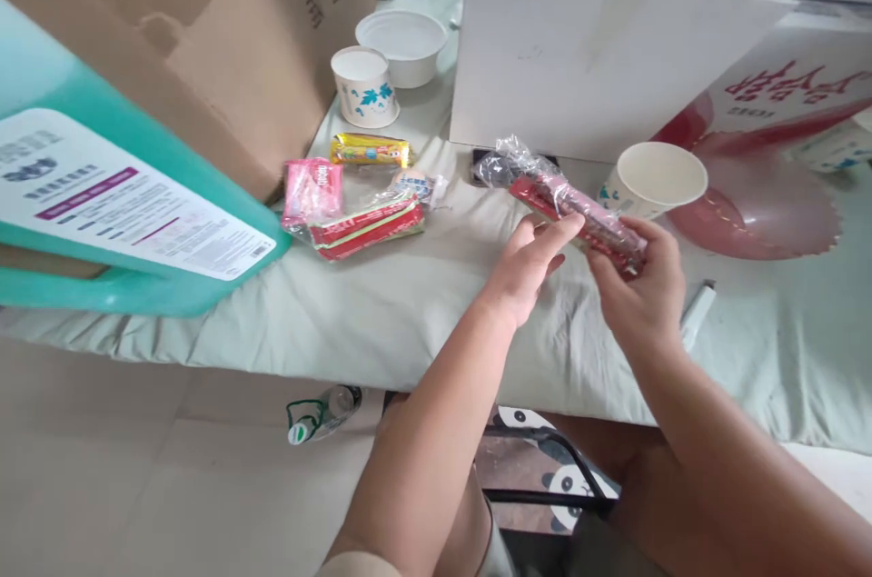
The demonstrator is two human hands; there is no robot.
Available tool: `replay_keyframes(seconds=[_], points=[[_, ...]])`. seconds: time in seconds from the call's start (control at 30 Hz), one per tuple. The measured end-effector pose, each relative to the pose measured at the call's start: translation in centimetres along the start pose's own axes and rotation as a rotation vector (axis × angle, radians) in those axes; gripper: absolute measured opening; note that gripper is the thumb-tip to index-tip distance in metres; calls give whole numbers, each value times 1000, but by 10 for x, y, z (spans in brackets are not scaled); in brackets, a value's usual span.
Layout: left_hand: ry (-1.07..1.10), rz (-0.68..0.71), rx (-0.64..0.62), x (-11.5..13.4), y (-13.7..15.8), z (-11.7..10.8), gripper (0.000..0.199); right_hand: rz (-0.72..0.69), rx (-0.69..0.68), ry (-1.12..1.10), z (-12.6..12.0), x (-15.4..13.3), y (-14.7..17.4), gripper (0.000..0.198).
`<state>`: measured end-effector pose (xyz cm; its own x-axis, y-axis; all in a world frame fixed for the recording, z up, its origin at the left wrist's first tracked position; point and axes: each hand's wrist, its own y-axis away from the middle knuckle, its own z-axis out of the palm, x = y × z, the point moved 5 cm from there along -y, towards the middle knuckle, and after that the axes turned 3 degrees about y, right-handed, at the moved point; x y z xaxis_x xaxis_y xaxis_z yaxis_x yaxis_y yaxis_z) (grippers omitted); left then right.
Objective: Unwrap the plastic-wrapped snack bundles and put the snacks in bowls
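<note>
My right hand (644, 282) is closed around the near end of a long pink-and-red snack packet (579, 213) in crinkled clear plastic wrap. The packet slants up to the left over the cloth. Along its near side, my left hand (521, 273) has its fingers apart, the fingertips at the wrapper; whether they press on it I cannot tell. Behind the packet stands a white paper cup (660, 177). A dark flat object (480, 166) lies partly hidden beneath the plastic.
To the left lie a pink packet (313, 191), a yellow packet (371, 149) and a red packet (368, 230). Behind are a patterned paper cup (368, 95), a white bowl (415, 64) and a white box (579, 59). A green jug (204, 223), cardboard box (272, 32) and pink bowl (763, 204) flank them.
</note>
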<state>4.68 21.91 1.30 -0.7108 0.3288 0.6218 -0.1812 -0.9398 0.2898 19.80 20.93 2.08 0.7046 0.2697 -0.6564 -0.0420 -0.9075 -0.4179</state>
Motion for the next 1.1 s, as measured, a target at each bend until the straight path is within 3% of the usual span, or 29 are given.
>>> replay_keyframes(seconds=[0.07,0.13,0.2,0.3,0.53,0.67,0.83,0.97,1.1], points=[[-26,-7,22,-11,-3,5,39,-18,-41,-73,-1,8,21,61],[-46,-6,55,-19,-7,7,43,-134,-135,-207,1,6,34,72],[-68,-12,59,-24,-12,8,41,-242,-204,-318,0,5,39,76],[-79,-49,24,-26,-14,9,38,-270,-234,-360,-9,15,36,76],[-61,-136,38,-47,-10,16,40,-180,-277,-377,-23,36,28,55],[-109,-151,65,-61,-10,20,32,-93,-261,-381,-25,39,28,28],[-212,-140,68,-59,-14,16,38,-144,-198,-390,-32,35,27,1],[-300,-167,40,-54,-12,11,37,-205,-233,-411,-33,30,25,6],[-309,-232,-103,-53,-2,13,44,-154,-248,-400,-30,31,23,15]])
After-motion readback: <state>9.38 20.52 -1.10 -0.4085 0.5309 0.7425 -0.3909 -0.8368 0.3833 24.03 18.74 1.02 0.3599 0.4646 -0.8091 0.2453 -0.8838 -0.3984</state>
